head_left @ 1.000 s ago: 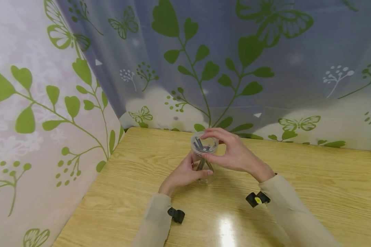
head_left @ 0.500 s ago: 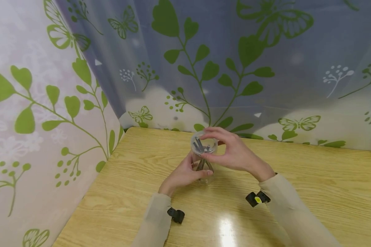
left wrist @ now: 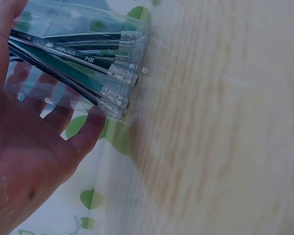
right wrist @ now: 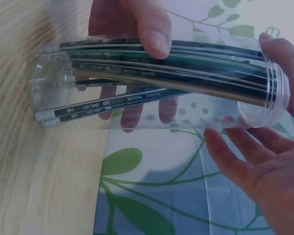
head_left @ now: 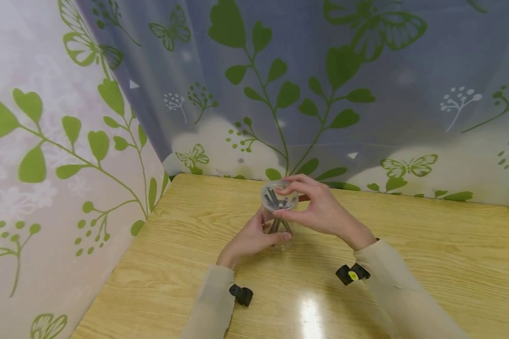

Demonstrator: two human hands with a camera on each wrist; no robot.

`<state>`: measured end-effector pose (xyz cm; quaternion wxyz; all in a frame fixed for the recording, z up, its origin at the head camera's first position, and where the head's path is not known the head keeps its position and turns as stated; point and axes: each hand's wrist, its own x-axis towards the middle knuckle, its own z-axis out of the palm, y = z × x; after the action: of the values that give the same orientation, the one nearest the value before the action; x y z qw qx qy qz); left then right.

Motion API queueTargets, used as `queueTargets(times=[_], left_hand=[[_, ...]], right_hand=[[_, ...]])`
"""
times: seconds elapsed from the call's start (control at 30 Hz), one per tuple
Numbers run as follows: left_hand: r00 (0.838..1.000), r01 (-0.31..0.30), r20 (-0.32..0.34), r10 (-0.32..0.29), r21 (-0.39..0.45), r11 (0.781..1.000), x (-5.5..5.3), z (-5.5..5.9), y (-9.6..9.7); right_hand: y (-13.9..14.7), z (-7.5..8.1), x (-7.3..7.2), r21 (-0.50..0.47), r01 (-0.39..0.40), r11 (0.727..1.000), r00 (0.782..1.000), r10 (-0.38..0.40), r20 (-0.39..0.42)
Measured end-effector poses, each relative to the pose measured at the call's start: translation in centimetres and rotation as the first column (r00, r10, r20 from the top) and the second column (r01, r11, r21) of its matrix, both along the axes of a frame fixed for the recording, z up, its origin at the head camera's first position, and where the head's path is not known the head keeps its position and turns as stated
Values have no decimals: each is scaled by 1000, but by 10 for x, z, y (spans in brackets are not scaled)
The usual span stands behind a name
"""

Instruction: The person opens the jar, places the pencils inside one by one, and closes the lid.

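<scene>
A clear plastic cylinder (right wrist: pixel 201 116) stands upright close over the table in the head view. Several dark HB pencils (right wrist: pixel 112 102) lean inside it, their silver ferrule ends down near its base. My left hand (head_left: pixel 252 238) wraps round the cylinder's body, thumb across the front. At the top, my right hand (head_left: pixel 324 209) grips the round clear lid (head_left: pixel 269 207) by its rim, thumb on the near side and fingers on the far side. In the right wrist view the cylinder appears lying sideways, with the lid at the right.
The wooden table (head_left: pixel 174 292) runs up to a patterned curtain (head_left: pixel 390 117) just behind the hands. Another pale patterned cloth (head_left: pixel 46 197) hangs along the table's left edge. Black wrist cameras (head_left: pixel 242 295) sit on both beige sleeves (head_left: pixel 400 285).
My right thumb and fingers have shifted very slightly leftward round the lid. The left hand keeps its hold, and the cylinder stays nearly in place.
</scene>
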<state>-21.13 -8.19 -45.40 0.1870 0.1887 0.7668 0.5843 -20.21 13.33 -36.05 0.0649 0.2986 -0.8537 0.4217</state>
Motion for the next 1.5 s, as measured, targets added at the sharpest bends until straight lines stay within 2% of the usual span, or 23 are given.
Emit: queueTargets(times=[0.13, 0.23, 0.5, 0.67, 0.77, 1.13, 1.4, 1.5], left_hand=[[1000, 1, 21, -1, 6, 1000, 1, 0, 0], [1000, 4, 27, -4, 7, 1000, 1, -1, 0], [1000, 6, -10, -6, -1, 1000, -1, -3, 1], [1000, 15, -22, -15, 9, 1000, -2, -4, 1], [1000, 19, -24, -19, 13, 1000, -2, -4, 1], [1000, 17, -19, -17, 10, 1000, -3, -3, 2], [1000, 7, 4, -7, 5, 1000, -4, -3, 1], [1000, 7, 1, -7, 3, 1000, -5, -3, 1]], right_hand=[[5, -4, 0, -36, -38, 999, 998, 40, 57], [7, -6, 1, -57, -71, 996, 995, 74, 61], [8, -8, 5, -22, -106, 994, 990, 103, -99], [6, -6, 5, 53, -102, 993, 971, 110, -212], [5, -5, 5, 67, -104, 992, 964, 117, -239], [5, -11, 2, 38, -100, 994, 957, 107, -269], [-7, -10, 2, 1, 0, 1000, 982, 0, -188], [-8, -10, 2, -19, 10, 1000, 988, -13, -153]])
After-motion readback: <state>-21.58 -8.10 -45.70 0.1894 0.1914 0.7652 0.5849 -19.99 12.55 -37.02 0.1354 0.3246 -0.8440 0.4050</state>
